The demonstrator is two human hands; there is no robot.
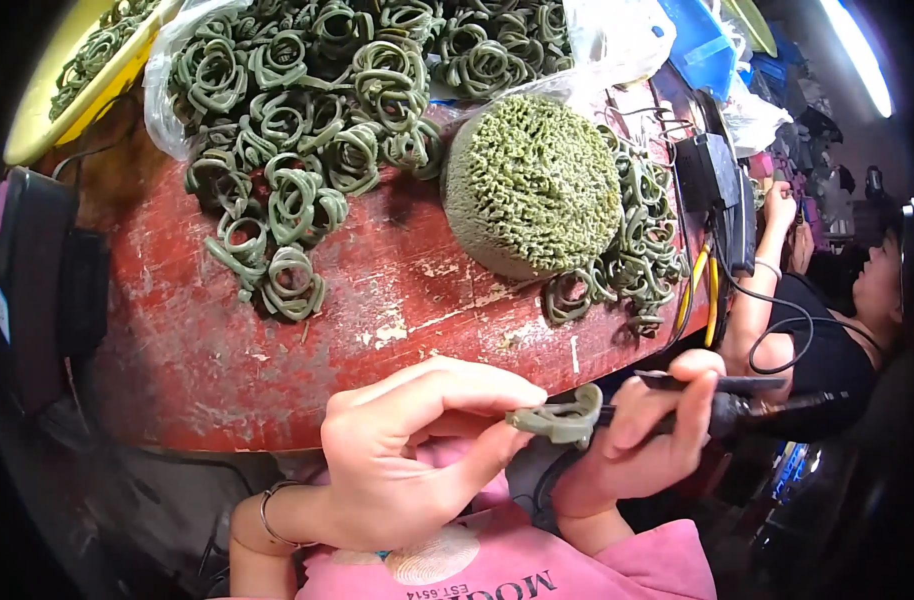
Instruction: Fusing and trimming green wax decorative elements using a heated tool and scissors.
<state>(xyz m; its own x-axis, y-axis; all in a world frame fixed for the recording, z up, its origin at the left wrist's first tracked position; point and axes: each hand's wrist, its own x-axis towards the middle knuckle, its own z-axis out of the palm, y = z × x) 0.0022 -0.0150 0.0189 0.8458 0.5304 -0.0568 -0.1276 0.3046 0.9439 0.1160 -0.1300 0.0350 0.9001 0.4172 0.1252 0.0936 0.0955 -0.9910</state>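
Note:
In front of my chest, my left hand (407, 450) pinches a dull green, waxy-looking ring (567, 418) between thumb and fingertips. My right hand (642, 430) is closed around a black pen-like tool (727, 412), whose thin front end reaches the ring's right side. A flat dark strip (747, 383) also sticks out between the right fingers; its exact kind is unclear. Beyond the hands, a round green block (537, 190) with a rough, pitted top stands on the red table (397, 300). Piled green rings (292, 200) lie to its left, and more rings (642, 235) are clustered at its right.
Clear plastic bags (617, 35) lie around the pile. A yellow tray (87, 110) holds more rings at the far left. Black boxes stand on the left (47, 290) and right (712, 175), with cables near the right one. Another person (817, 320) sits at the right.

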